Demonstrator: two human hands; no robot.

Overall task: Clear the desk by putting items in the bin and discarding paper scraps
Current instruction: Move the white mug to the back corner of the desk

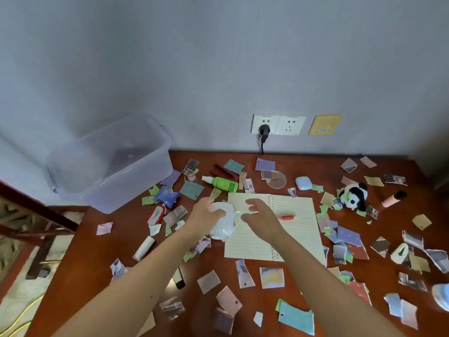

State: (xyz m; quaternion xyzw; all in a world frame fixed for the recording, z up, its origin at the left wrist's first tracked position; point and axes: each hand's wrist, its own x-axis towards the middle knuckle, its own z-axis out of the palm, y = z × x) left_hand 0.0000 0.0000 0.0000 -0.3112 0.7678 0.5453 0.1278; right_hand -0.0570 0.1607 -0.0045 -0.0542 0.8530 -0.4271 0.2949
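Left grip [206, 211], right grip [258, 215], both curled.

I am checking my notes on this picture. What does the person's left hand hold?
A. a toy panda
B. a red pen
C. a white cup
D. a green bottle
C: the left hand grips the white cup beside the open notebook.
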